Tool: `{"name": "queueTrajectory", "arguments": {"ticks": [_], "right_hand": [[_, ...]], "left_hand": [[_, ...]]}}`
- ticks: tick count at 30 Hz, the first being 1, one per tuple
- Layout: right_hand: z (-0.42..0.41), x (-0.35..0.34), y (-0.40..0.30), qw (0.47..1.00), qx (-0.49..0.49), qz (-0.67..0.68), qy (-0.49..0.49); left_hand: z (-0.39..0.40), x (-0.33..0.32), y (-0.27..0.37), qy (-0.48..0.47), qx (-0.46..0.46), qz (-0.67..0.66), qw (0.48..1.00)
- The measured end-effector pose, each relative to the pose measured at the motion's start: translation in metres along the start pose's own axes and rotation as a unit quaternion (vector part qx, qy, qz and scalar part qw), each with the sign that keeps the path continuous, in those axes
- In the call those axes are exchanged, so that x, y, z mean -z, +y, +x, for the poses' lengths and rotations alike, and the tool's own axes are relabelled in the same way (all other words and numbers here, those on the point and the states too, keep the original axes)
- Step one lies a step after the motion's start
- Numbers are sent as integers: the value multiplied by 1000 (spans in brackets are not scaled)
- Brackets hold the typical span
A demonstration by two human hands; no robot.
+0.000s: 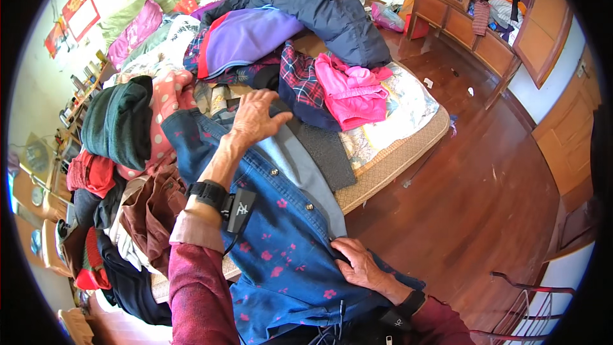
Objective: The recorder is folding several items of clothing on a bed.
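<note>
A blue denim garment with pink flower prints (282, 230) and metal buttons hangs over the mattress edge towards me. Its paler inner side (306, 167) shows along the button front. Above its upper part is my left hand (258, 117), fingers spread, with nothing gripped in it. Lower down on the right, my right hand (361, 266) pinches the garment's buttoned edge between thumb and fingers. A dark grey cloth (323, 153) lies flat beside the garment, on the mattress (397, 163).
Folded dark green clothing (117, 122) and brown trousers (151, 201) are piled at left. Pink clothing (354, 91), a purple blanket (249, 38) and a dark puffer jacket (321, 9) lie farther back. A wooden cabinet (464, 28) stands across the floor; a metal-framed chair (527, 302) is at lower right.
</note>
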State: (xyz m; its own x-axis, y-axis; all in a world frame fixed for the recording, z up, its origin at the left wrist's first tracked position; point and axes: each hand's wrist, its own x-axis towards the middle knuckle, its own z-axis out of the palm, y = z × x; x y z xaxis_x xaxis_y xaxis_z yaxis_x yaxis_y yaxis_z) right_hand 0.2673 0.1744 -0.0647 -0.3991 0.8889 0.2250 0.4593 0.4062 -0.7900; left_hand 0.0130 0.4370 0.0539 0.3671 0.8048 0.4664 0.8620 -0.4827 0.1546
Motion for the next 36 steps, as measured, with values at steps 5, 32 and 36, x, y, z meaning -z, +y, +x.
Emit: {"name": "queueTrajectory", "arguments": {"ticks": [5, 32, 36], "right_hand": [[-1, -1, 3, 998, -36, 49, -30], [0, 18, -14, 949, -110, 295, -14], [-25, 31, -6, 961, -180, 206, -34]], "left_hand": [[5, -13, -22, -179, 125, 138, 966], [-10, 49, 18, 209, -3, 140, 968], [-7, -10, 49, 91, 8, 36, 995]]}}
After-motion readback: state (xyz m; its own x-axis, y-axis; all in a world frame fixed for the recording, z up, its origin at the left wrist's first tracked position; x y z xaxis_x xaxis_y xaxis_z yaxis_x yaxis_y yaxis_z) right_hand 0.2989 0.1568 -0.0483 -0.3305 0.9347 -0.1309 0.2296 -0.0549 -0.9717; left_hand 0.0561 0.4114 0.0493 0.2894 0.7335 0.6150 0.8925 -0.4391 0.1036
